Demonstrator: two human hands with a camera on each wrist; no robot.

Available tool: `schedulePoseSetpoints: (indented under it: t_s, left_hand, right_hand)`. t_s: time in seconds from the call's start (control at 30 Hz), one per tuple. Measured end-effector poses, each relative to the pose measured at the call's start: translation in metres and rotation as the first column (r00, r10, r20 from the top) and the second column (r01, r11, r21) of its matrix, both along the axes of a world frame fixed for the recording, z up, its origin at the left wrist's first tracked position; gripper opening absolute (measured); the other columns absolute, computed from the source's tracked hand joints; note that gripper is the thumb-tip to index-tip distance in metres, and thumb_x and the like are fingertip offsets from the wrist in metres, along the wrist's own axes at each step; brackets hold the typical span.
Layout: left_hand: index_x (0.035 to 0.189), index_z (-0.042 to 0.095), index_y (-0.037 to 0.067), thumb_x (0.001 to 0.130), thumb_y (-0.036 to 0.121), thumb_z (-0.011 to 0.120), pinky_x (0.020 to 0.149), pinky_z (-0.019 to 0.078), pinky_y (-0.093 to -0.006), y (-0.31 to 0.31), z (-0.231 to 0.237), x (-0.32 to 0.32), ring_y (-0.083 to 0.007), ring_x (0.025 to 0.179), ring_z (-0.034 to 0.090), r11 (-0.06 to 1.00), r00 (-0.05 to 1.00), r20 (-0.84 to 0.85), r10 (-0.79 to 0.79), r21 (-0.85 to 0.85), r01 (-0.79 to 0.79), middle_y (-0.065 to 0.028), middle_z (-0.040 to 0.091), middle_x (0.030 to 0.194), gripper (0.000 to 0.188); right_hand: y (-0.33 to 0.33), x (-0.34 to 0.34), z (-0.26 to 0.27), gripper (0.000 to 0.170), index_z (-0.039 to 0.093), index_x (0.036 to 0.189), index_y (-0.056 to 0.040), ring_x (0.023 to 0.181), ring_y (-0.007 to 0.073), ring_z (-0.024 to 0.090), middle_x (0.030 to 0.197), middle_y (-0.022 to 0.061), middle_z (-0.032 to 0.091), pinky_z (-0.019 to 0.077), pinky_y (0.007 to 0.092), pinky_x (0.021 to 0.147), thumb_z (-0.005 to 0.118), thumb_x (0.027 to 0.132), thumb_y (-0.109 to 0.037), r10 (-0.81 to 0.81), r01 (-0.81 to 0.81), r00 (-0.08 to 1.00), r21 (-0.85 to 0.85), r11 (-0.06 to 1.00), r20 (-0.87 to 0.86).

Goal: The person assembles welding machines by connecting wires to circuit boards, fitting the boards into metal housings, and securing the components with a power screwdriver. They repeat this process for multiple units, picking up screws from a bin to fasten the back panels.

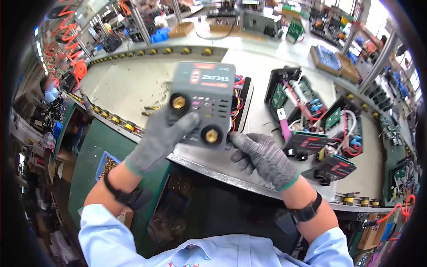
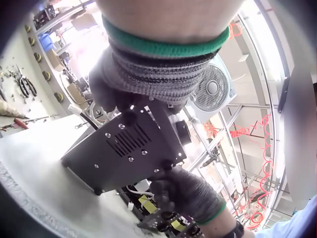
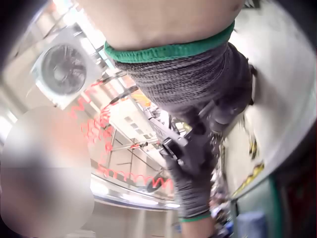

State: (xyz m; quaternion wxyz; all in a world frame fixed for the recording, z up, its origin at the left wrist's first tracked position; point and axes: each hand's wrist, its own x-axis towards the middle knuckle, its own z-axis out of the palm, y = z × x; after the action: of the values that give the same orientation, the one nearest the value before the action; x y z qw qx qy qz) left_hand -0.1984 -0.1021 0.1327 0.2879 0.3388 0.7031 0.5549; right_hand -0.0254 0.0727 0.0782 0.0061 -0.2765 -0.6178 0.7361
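My gloved left hand (image 1: 167,135) grips a dark grey welding machine (image 1: 213,107) at its left side, the thumb across the front panel between two brass sockets. The panel, marked ZX7 315, faces up, and coloured wires (image 1: 240,100) show along its right side. In the left wrist view the slotted, screwed housing (image 2: 126,151) stands tilted over the bench. My gloved right hand (image 1: 267,158) is at the panel's lower right corner, its fingertips right at the edge and its other fingers bent below. Whether it pinches anything there I cannot tell.
Welding machines with bare boards and wires (image 1: 307,107) stand on the bench to the right, their front panels (image 1: 340,167) toward me. Pliers (image 2: 25,84) and small scattered parts lie at the left. Rollers (image 1: 129,127) line the bench edge; a blue bin of brass parts (image 1: 103,164) sits below.
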Motion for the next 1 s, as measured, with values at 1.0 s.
schedulePoseSetpoints:
  t_s: [1.0]
  left_hand:
    - [0.12, 0.057, -0.003, 0.093, 0.039, 0.073, 0.081, 0.0531, -0.03, 0.053, -0.064, -0.068, -0.0134, 0.088, 0.063, 0.942, 0.991, -0.126, -0.045, 0.324, 0.084, -0.0095, 0.067, 0.101, 0.053]
  right_hand:
    - [0.052, -0.081, 0.009, 0.041, 0.069, 0.106, -0.0056, 0.076, 0.0115, 0.066, 0.092, 0.0033, 0.07, 0.0519, 0.0263, 0.061, 0.081, 0.084, -0.038, -0.3, 0.295, 0.832, -0.086, 0.952, -0.467]
